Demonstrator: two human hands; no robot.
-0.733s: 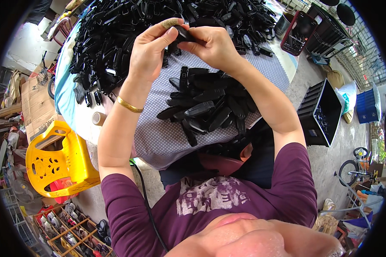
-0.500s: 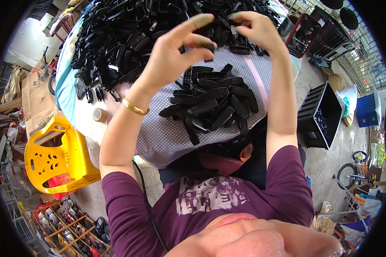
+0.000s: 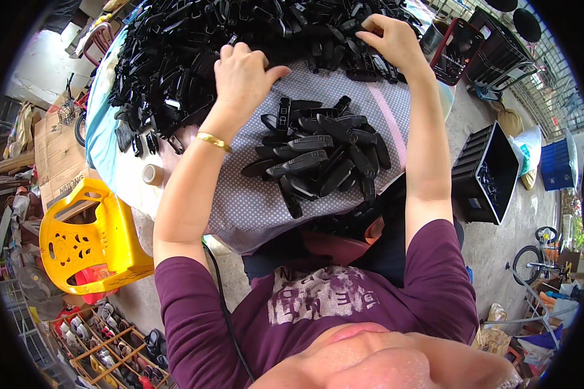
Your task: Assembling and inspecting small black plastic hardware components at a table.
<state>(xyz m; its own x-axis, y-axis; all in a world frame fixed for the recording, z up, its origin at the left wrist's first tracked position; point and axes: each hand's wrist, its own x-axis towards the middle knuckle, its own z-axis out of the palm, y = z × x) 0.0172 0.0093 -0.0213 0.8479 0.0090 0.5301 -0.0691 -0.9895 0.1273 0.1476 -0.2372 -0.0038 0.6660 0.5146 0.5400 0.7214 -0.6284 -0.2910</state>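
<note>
On the far left, beside the bench, sits a yellow stool, with a cardboard box behind it and a shoe rack on the floor below. Tape roll lies on the bench's near left edge, just beside your left forearm. Bench is covered with a dotted grey cloth.

Big pile of black plastic parts spreads across the far side of the bench. Your left hand rests on the near edge of that pile, fingers curled down and bunched together, thumb out to the right; cannot tell if it pinches a part, since the fingertips are hidden among the parts. Gold bracelet on that wrist.

Small pile of the same black parts lies on the cloth between your forearms, near you, apart from both hands.

Your right hand reaches further up into the big pile's right part, fingers bent and pressed together on the parts, tips touching them; a grip on any one piece can't be made out.

Right of the bench: a dark red basket, then a black crate on the floor, well apart from your hands. Bicycle at far right.
</note>
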